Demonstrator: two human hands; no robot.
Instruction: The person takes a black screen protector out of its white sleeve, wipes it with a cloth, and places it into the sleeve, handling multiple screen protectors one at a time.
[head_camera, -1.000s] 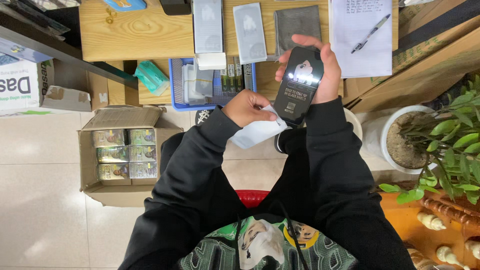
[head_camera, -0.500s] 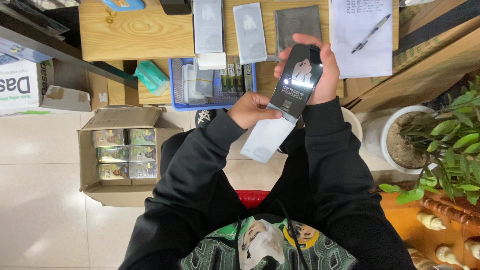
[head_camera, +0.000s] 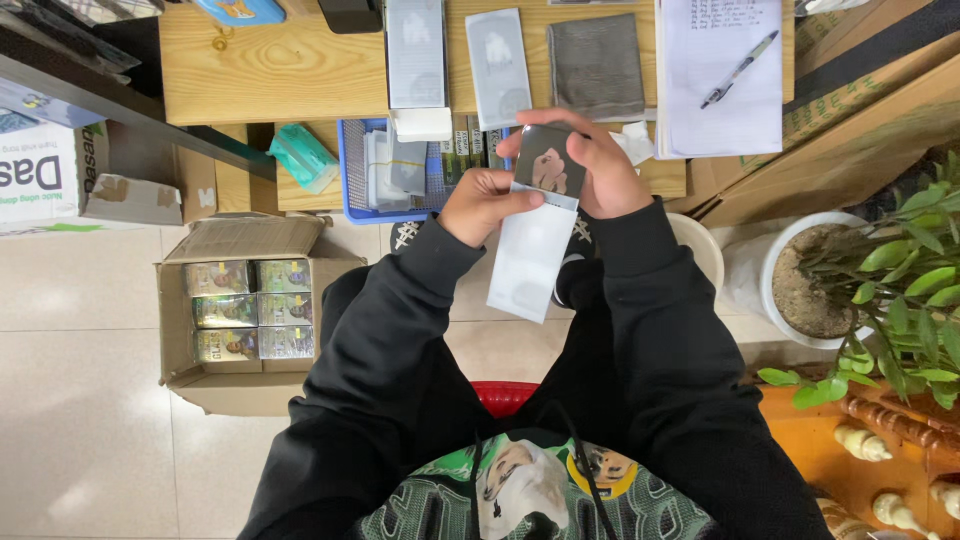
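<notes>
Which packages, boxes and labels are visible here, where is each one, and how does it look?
Dark flat package: between left hand and right hand, pale sleeve sliding out below.
Open cardboard box: on floor, left; rows of green-gold packs inside.
White carton: far left, dark print.
Blue basket: under desk, holds pale packets.
Two grey-white flat packs: on wooden desk.

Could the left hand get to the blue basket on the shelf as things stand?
Probably yes, once freed. The left hand grips the white sleeve that the right hand also holds by the dark box. The blue basket sits just beyond it, with nothing between them.
</notes>
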